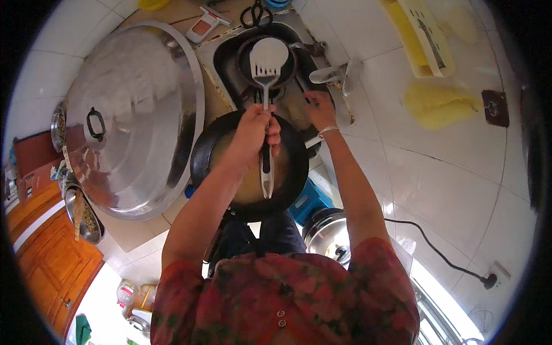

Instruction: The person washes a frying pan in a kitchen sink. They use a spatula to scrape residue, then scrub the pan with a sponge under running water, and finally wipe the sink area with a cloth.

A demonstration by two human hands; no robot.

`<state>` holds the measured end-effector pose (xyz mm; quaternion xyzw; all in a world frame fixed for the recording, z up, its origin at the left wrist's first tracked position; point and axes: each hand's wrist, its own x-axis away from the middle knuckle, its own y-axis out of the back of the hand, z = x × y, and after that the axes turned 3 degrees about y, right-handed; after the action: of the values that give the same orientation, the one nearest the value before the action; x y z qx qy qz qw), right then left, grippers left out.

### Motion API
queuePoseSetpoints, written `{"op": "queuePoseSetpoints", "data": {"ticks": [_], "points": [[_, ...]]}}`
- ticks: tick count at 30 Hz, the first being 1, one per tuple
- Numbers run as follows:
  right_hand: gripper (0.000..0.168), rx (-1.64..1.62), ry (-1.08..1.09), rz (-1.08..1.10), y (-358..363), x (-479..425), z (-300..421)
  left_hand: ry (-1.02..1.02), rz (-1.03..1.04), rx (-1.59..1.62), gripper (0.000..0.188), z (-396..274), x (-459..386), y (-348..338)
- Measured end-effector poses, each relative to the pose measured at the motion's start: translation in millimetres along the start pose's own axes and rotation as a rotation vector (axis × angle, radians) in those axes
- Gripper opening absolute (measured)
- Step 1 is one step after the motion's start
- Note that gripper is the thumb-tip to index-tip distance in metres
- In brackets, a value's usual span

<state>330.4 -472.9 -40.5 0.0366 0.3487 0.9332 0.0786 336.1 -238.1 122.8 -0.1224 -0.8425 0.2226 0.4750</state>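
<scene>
My left hand (256, 133) grips the handle of a metal slotted spatula (269, 56), its broad blade pointing away from me over the sink. Beneath that hand is a dark wok (297, 172) with cloudy, brownish liquid inside, at the sink's near edge. My right hand (321, 110) is at the right side of the stainless steel sink (297, 103), fingers bent down by a dark strip; whether it holds anything is unclear. A bracelet circles that wrist. Behind the spatula blade, a round dark pan (242, 58) sits in the sink, partly hidden.
A huge domed metal lid (138, 108) covers the counter on the left. Black-handled scissors (257, 16) lie beyond the sink, near a faucet (317, 48). Below right are a blue plastic crate (308, 202) and a lidded pot (330, 235). A black power cord (431, 241) runs to a wall socket.
</scene>
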Motion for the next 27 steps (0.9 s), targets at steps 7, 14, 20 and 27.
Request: {"op": "queuePoseSetpoints", "data": {"ticks": [7, 14, 20, 27], "points": [[0.007, -1.497, -0.262, -0.056, 80, -19, 65, 0.163, 0.039, -0.111, 0.02, 9, -28, -16], [0.03, -0.671, -0.508, 0.101, 47, -6, 33, 0.228, 0.093, -0.102, 0.016, 32, -86, -42], [0.03, -1.126, -0.941, 0.531, 41, -20, -8, 0.195, -0.012, -0.069, 0.017, 45, -136, -64], [0.021, -0.686, -0.693, 0.52, 21, -35, -19, 0.219, 0.071, -0.332, 0.023, 72, -148, -69]]}}
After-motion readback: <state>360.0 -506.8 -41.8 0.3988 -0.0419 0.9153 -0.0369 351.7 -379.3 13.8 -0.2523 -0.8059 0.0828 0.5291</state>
